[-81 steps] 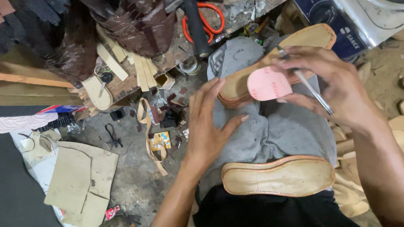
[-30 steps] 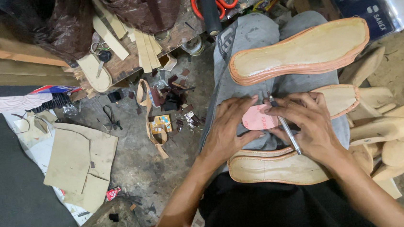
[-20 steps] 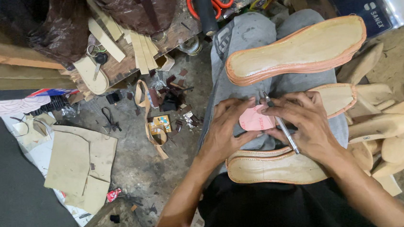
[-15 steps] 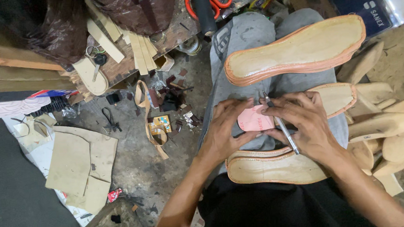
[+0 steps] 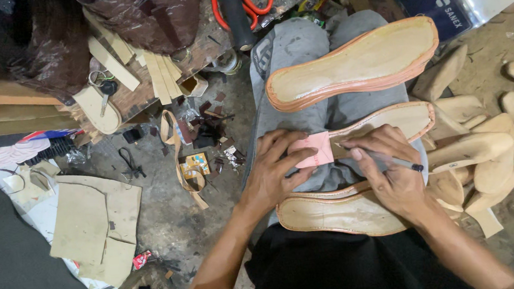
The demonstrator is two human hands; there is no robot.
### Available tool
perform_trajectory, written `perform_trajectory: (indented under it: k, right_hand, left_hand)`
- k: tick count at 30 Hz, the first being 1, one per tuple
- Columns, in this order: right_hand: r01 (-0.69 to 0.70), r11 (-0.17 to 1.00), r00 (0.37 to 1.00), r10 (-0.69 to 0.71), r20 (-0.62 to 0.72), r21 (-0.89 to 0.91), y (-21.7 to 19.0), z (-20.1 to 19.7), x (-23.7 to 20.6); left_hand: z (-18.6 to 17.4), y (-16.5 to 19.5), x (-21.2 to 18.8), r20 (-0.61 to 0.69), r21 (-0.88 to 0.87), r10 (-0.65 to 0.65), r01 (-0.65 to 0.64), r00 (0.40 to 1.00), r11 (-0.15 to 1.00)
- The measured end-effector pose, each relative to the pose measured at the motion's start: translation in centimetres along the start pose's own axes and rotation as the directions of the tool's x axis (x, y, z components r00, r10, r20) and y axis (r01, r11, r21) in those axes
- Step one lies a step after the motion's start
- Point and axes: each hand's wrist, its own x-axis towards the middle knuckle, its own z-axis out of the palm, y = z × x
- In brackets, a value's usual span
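A small pink template piece (image 5: 313, 149) lies on the heel end of a tan shoe sole (image 5: 405, 120) across my lap. My left hand (image 5: 274, 173) presses its fingers on that pink piece. My right hand (image 5: 387, 168) grips a silver pen (image 5: 400, 163), its tip hidden by my fingers near the pink piece's edge. A second tan sole (image 5: 354, 63) rests on my grey-trousered knees farther out. A third sole (image 5: 336, 215) lies close to my waist, under my right wrist.
Several pale sole blanks (image 5: 495, 144) pile up at the right. Orange-handled scissors (image 5: 240, 5) and tan strips (image 5: 153, 64) lie on a wooden board ahead. Cardboard patterns (image 5: 95, 227), leather scraps and a strap (image 5: 179, 163) litter the floor at the left.
Earlier my right hand held a sole with the pink piece up high; now both hands are low over my lap, pink piece pressed on a sole. In the last second the hands barely shift.
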Motion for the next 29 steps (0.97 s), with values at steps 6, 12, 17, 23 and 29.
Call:
perform_trajectory:
  k: [6,12,17,23,29]
  right_hand:
    - [0.103,0.995,0.994,-0.103,-0.025,-0.010,-0.5,0.6,0.8]
    - [0.118,0.992,0.993,-0.118,0.022,-0.031,-0.2,0.7,0.6]
    - [0.150,0.985,0.988,-0.152,-0.018,-0.083,0.2,0.9,0.0]
    - [0.027,0.999,0.988,-0.024,0.154,-0.019,0.1,-0.2,0.1]
    - [0.267,0.941,0.955,-0.230,0.189,-0.208,-0.6,-1.5,2.8]
  left_hand:
    - [0.0,0.1,0.0,0.004,-0.026,-0.005,0.005,1.000,1.000]
    - [0.1,0.0,0.0,0.010,-0.006,-0.009,0.009,1.000,1.000]
    - [0.2,-0.1,0.5,0.001,0.004,0.012,-0.012,1.000,1.000]
    - [-0.4,0.5,0.6,-0.029,-0.088,-0.031,0.028,0.999,0.996]
    - [-1.5,1.0,-0.3,-0.038,-0.308,-0.200,0.179,0.979,0.934]
